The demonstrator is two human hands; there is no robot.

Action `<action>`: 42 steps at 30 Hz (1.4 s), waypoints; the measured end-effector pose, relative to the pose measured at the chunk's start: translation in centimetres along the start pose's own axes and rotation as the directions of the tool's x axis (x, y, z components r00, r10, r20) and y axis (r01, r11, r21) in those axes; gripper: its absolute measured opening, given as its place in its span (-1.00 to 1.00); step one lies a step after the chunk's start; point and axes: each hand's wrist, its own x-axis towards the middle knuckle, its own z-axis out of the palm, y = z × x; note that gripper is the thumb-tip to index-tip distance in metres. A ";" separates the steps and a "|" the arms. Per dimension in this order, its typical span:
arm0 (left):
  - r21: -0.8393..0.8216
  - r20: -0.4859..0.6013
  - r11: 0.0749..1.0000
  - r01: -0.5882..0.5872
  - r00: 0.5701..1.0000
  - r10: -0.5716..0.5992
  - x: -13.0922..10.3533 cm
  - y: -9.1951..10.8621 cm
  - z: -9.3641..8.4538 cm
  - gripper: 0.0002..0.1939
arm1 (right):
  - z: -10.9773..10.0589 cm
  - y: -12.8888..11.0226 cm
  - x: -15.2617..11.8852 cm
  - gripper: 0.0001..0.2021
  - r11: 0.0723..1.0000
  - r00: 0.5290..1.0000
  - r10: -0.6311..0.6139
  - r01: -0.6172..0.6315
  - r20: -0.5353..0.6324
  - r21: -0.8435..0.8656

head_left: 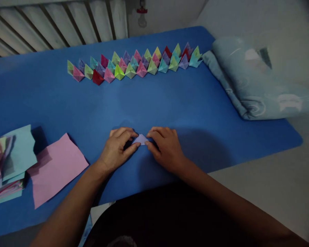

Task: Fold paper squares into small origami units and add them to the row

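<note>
A small folded lavender paper (140, 139) lies on the blue table (149, 103), its shape roughly a low triangle. At its left corner my left hand (118, 145) pinches it between thumb and fingers. My right hand (165, 146) holds the right corner the same way, thumb in front and fingers behind. Both hands are closed on the paper, close to the table surface.
Rows of small folded paper boats (130, 70) stand at the back. A pink sheet (58, 168) and a stack of coloured sheets (20, 151) lie at left. A folded blanket (262, 82) rests at right. Behind is a white radiator (54, 24).
</note>
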 end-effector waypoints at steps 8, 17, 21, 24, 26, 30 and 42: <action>0.000 0.008 1.000 -0.029 1.000 0.029 -0.2 -0.3 -0.1 -0.84 | -0.2 0.0 0.1 -0.82 1.000 1.000 -0.006 0.006 0.013 0.029; 0.045 -0.031 0.998 -0.034 0.999 0.035 -0.4 -0.4 0.4 -0.77 | -0.1 0.1 0.1 -0.80 1.000 1.000 -0.019 0.019 0.017 -0.005; 0.075 -0.055 0.996 -0.046 0.997 0.050 -0.3 -0.4 0.6 -0.78 | 0.0 0.0 0.1 -0.81 1.000 1.000 -0.019 0.019 0.013 -0.009; 0.097 -0.067 0.994 -0.053 0.996 0.060 -0.1 -0.2 0.7 -0.75 | 0.0 0.0 0.1 -0.82 1.000 1.000 -0.028 0.028 0.002 -0.003; 0.140 -0.083 0.987 -0.080 0.992 0.092 -0.1 -0.1 0.7 -0.74 | 0.0 0.0 0.1 -0.82 1.000 1.000 -0.030 0.030 -0.003 -0.006; 0.256 -0.100 0.952 -0.168 0.975 0.199 -0.2 0.0 0.9 -0.82 | 0.0 -0.1 0.0 -0.81 0.999 1.000 -0.030 0.030 -0.001 -0.028; 0.363 -0.013 0.897 -0.251 0.962 0.274 -0.6 0.4 1.1 -0.78 | 0.0 -0.1 -0.1 -0.81 0.997 0.999 -0.044 0.045 0.017 -0.066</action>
